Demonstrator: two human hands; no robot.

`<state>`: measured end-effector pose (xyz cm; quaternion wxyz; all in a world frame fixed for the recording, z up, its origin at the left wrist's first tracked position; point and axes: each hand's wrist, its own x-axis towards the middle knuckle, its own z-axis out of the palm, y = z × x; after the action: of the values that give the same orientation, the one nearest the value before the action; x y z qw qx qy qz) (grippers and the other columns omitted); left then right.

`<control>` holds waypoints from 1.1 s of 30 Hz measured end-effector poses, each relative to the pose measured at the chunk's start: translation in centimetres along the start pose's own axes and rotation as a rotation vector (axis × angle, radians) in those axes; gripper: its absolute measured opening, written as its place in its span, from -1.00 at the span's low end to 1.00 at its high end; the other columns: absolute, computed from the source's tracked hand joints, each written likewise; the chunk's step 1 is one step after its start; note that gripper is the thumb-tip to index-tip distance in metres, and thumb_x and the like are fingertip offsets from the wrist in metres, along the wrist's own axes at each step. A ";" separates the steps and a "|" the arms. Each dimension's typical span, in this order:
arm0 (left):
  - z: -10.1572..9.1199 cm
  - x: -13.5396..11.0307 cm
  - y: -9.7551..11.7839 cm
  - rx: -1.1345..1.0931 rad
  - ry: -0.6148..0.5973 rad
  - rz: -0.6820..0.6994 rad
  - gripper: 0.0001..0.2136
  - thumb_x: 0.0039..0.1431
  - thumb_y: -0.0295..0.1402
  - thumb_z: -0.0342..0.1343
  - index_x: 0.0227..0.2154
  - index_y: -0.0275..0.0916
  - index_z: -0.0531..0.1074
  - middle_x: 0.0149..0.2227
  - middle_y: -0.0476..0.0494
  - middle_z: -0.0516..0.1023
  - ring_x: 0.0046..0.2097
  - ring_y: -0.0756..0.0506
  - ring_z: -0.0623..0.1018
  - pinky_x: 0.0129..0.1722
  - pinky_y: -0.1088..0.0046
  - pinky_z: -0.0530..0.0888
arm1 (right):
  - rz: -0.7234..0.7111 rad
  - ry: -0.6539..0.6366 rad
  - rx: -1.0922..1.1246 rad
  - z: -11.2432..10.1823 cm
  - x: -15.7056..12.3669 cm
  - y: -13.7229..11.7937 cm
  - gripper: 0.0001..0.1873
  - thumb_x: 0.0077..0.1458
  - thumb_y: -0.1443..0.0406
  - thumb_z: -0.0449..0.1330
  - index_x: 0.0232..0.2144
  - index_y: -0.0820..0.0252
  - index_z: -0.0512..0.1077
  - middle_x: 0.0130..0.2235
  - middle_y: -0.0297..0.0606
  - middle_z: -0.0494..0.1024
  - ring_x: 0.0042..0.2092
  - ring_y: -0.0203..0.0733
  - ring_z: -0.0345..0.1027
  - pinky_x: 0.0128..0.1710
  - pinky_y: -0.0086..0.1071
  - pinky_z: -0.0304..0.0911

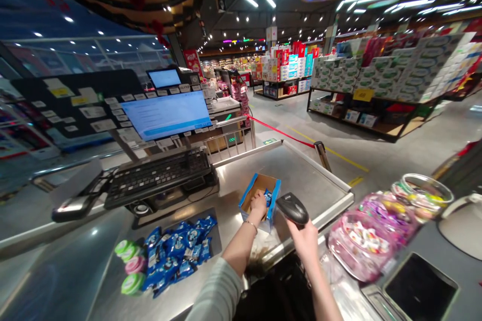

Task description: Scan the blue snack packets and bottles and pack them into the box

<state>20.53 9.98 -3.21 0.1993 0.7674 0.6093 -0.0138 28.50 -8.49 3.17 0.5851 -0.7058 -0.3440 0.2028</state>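
Note:
My left hand reaches into a small open cardboard box with blue edges, which stands on the metal counter. Its fingers are curled against a small blue packet inside; the box walls and the hand hide part of the grip. To the right of the box, my right hand is wrapped round a black handheld barcode scanner, its head tilted toward the box. On the counter to the left lies a pile of blue packets, with green- and pink-lidded small containers beside it.
Behind the pile stand a black keyboard and a lit monitor. At the right are pink tubs of sweets, a clear round tub and a dark-screened tablet-like device. A red belt barrier runs beyond the counter.

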 end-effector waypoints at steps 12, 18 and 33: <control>-4.4 -7.3 -2.2 -0.275 0.268 0.188 -0.67 0.09 -0.31 0.11 -0.07 -0.22 0.35 -0.06 -0.29 0.51 0.00 -0.20 0.50 -0.02 0.31 0.37 | -0.049 0.023 0.065 0.3 -1.6 -1.4 -0.60 -0.07 0.04 0.22 -0.28 0.23 0.50 -0.29 -0.08 0.63 -0.21 0.04 0.50 -0.18 -0.17 0.37; -5.1 -10.6 -5.5 -1.110 0.311 0.091 -0.63 0.02 -0.17 0.18 -0.11 -0.21 0.40 -0.30 -0.17 0.56 -0.20 -0.15 0.58 -0.13 0.27 0.47 | -0.115 -0.006 0.066 0.3 -3.3 -3.1 -0.58 -0.07 0.04 0.20 -0.26 0.24 0.51 -0.28 -0.10 0.64 -0.18 0.04 0.50 -0.18 -0.18 0.38; -4.8 -14.5 -9.7 -1.791 0.104 0.003 -0.52 0.08 0.08 0.07 -0.21 -0.27 0.47 -0.29 -0.32 0.57 -0.07 -0.24 0.57 0.04 0.10 0.47 | -0.268 -0.300 -0.223 2.4 -6.4 -4.7 -0.66 0.00 0.12 0.11 -0.23 0.17 0.50 -0.43 -0.23 0.61 -0.38 -0.05 0.51 -0.38 -0.32 0.34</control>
<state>6.66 -0.26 2.23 0.6955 0.3248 0.3988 0.5017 21.38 -11.10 6.41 0.4673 -0.6762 -0.5380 0.1867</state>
